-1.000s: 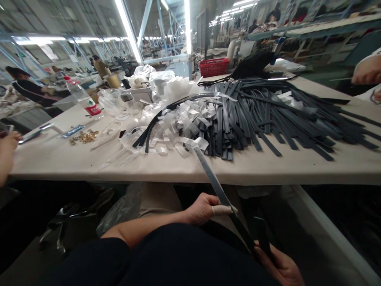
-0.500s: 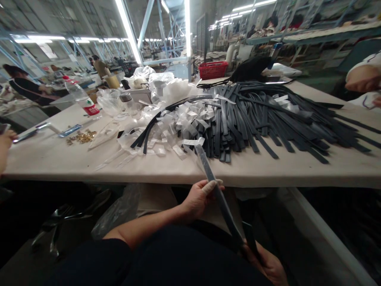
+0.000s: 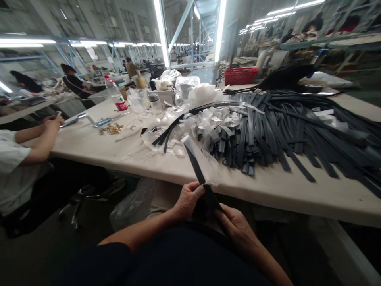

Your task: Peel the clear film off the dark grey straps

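My left hand is closed on a dark strap just off the table's front edge, with a pale covering on its thumb. Lower and to the right, my right hand also grips the dark strap material, its fingertips partly hidden. The strap's far end leans up over the table, beside a translucent white film strip. Beyond my hands lies a big pile of dark straps, with many white film pieces heaped at its left side.
Brass-coloured small parts, a blue packet and a plastic bottle lie or stand on the table to the left. A red basket is at the back. A co-worker's hands are at the left edge.
My right hand has moved up along the strap, close to my left hand. The view has turned left, bringing more of the co-worker in. The film strip now stands away from the strap's end.
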Action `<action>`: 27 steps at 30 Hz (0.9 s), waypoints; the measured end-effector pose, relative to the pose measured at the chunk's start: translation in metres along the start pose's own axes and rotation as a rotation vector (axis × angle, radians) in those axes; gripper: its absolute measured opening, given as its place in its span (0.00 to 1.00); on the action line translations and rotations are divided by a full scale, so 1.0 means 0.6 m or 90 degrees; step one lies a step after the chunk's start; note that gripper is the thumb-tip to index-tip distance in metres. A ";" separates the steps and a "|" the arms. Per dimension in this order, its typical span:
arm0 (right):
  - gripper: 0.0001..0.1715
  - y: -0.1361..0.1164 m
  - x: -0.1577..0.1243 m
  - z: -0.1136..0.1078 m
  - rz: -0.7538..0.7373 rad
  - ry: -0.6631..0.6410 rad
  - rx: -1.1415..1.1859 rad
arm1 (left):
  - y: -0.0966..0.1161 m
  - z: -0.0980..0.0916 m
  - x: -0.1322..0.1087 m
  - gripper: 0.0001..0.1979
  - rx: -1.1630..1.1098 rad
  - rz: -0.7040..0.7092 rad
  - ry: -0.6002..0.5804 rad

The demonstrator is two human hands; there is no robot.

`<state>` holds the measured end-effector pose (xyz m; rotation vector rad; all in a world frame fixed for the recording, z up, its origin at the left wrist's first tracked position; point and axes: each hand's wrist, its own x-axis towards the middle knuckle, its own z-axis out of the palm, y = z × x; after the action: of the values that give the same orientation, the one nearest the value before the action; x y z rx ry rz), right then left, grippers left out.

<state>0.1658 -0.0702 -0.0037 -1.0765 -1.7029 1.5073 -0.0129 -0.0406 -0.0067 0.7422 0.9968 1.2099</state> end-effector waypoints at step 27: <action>0.27 0.029 0.083 0.049 0.044 0.012 -0.018 | -0.001 -0.068 -0.009 0.21 -0.084 0.038 0.107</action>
<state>0.1198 -0.0407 -0.0289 -1.1708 -1.6957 1.5147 -0.0500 -0.0476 -0.0227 0.5767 1.0260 1.3931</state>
